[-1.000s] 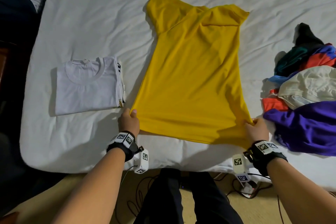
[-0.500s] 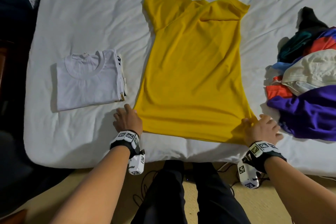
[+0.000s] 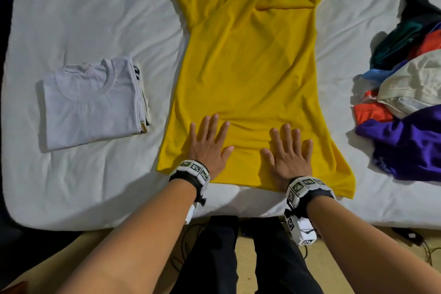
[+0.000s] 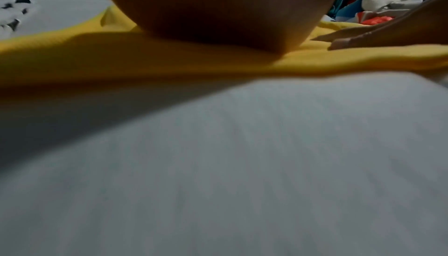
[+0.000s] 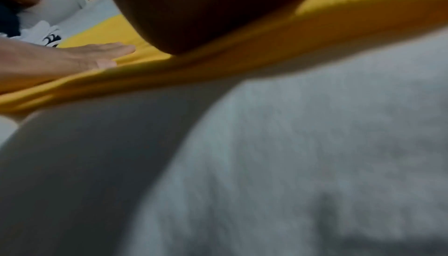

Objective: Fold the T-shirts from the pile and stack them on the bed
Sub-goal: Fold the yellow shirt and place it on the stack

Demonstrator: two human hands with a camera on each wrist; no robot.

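A yellow T-shirt (image 3: 248,74) lies lengthwise on the white bed (image 3: 95,7), hem toward me, with its right sleeve folded in at the top. My left hand (image 3: 209,142) lies flat with spread fingers on the lower left of the shirt. My right hand (image 3: 287,150) lies flat beside it on the lower right. Both palms press the fabric near the hem. In the left wrist view the yellow T-shirt (image 4: 169,64) passes under my palm, and the right hand's fingers (image 4: 351,39) rest on it. In the right wrist view the left hand's fingers (image 5: 101,51) lie flat on the yellow T-shirt (image 5: 266,35).
A folded white T-shirt (image 3: 93,105) tops a small stack at the left of the bed. A pile of unfolded shirts (image 3: 410,93), purple, cream, orange, blue and dark, sits at the right edge. Cables lie on the floor (image 3: 262,246) by my legs.
Both hands let go of the hem corners, moved inward and now lie flat on the lower part of the yellow shirt. The shirt lies flatter.
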